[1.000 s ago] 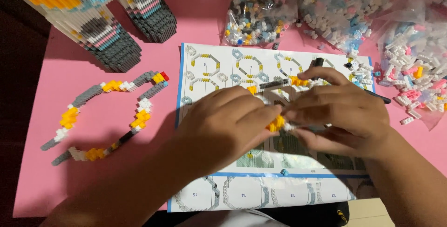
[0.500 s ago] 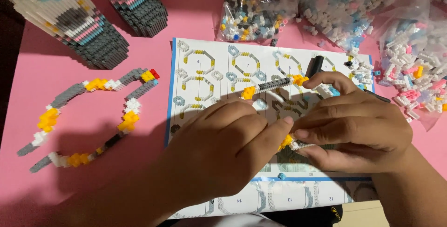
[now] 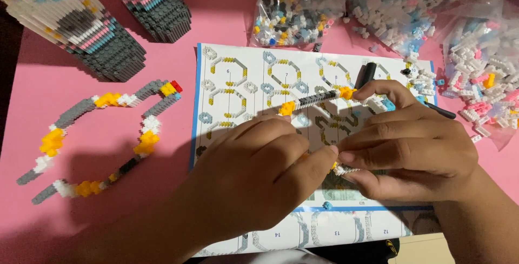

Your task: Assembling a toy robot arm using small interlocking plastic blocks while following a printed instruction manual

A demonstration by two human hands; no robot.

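Both hands meet over a white instruction sheet (image 3: 243,74) on the pink table. My left hand (image 3: 254,177) and my right hand (image 3: 411,150) pinch the same strip of tiny building blocks (image 3: 319,98), grey, white and yellow, which curves from under my fingers up across the sheet. Its lower end shows as a few white and yellow blocks (image 3: 341,169) between my fingertips. The rest of the strip under my palms is hidden.
A finished ring of grey, yellow and white blocks (image 3: 102,134) lies to the left. Two tall striped block towers (image 3: 81,20) stand at the back left. Clear bags of loose blocks (image 3: 297,10) line the back and right. A black tool (image 3: 366,74) lies on the sheet.
The view has shifted so the hands sit lower on the sheet. My fingers have closed tighter around the lower end of the strip, hiding its yellow blocks.
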